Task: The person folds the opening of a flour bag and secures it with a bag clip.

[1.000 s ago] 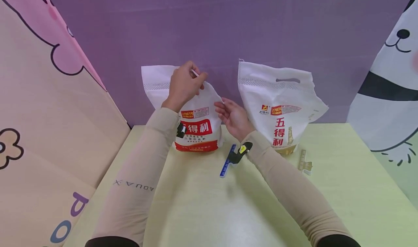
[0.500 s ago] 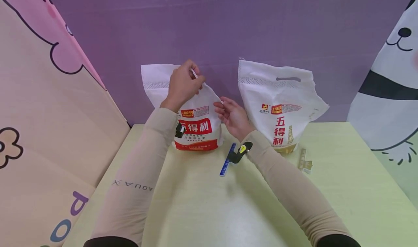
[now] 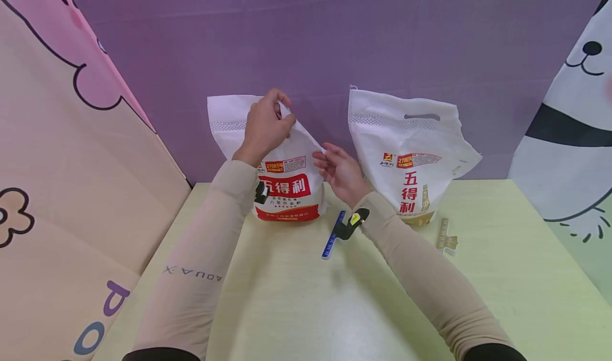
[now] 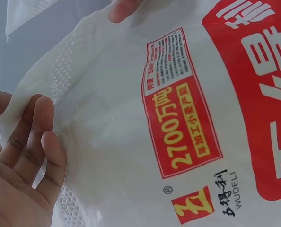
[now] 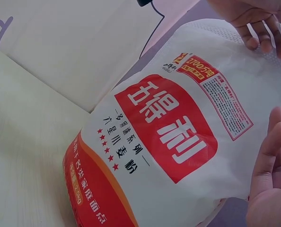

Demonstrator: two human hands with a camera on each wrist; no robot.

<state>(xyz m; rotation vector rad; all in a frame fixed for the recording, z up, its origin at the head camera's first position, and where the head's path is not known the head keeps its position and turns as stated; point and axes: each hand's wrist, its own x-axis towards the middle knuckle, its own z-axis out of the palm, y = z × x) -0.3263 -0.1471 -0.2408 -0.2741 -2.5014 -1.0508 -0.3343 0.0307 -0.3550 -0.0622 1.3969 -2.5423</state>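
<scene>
A white flour bag with red print stands upright at the back of the table. My left hand grips its top edge, fingers curled over the rim; the left wrist view shows this hand with bag material between thumb and fingers. Lower down, my right hand pinches the bag's right edge between thumb and fingertips. In the right wrist view the bag leans across the picture, the right hand beside its edge. The left forearm hides part of the bag's left side.
A second white flour bag with a handle slot stands to the right. Near my right wrist lies a blue bag clip, partly hidden by the black wrist mount. A beige clip lies farther right. A purple backdrop rises behind.
My left hand has shifted slightly left and down along the top of the bag. The right hand stays at the bag's edge, and the second bag and both clips lie unmoved.
</scene>
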